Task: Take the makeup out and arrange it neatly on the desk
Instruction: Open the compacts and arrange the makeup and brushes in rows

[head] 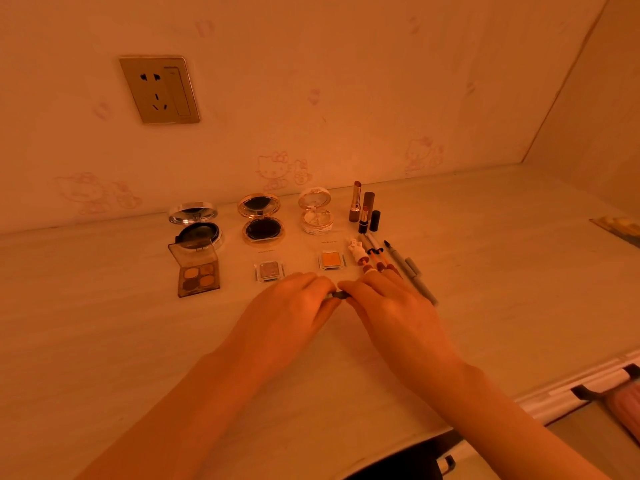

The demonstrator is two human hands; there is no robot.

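Makeup lies in rows on the pale desk (pixel 104 341). At the back stand a silver cushion compact (pixel 195 223), a gold compact (pixel 261 220) and a white compact (pixel 316 211), all open, beside uncapped lipsticks (pixel 363 207). In front lie a four-pan eyeshadow palette (pixel 197 271), a grey single shadow (pixel 269 270), an orange single shadow (pixel 331 260), lip glosses (pixel 360 254) and pencils (pixel 415 275). My left hand (pixel 294 306) and right hand (pixel 391 306) meet at the desk's middle, both pinching a small dark item (pixel 336 295) that is mostly hidden by fingers.
A wall socket (pixel 159 90) sits on the patterned wall behind. The desk's front edge (pixel 554 389) runs at lower right, with a drawer handle (pixel 446 464) below. A yellowish object (pixel 620 226) lies at the far right edge.
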